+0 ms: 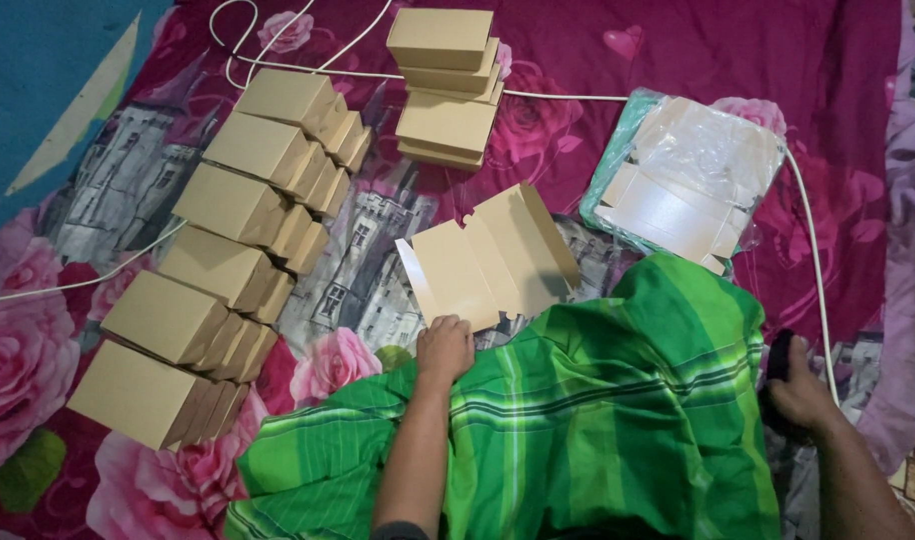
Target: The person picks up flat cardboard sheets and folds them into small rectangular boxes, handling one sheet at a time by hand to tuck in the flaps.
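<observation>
My left hand [445, 347] rests with curled fingers on the near edge of a flat, unfolded brown cardboard box blank [488, 258] that lies on the flowered cloth. At the right edge of my lap my right hand [800, 388] is closed around a small black object [780, 357]. A green plaid cloth [598, 420] covers my lap between the two arms.
Rows of folded brown boxes [228, 205] run diagonally along the left. A short stack of boxes [446, 85] stands at the top centre. A plastic-wrapped pack of flat white blanks [690, 180] lies upper right. A white cable [813, 240] loops across the magenta flowered cloth [858, 150].
</observation>
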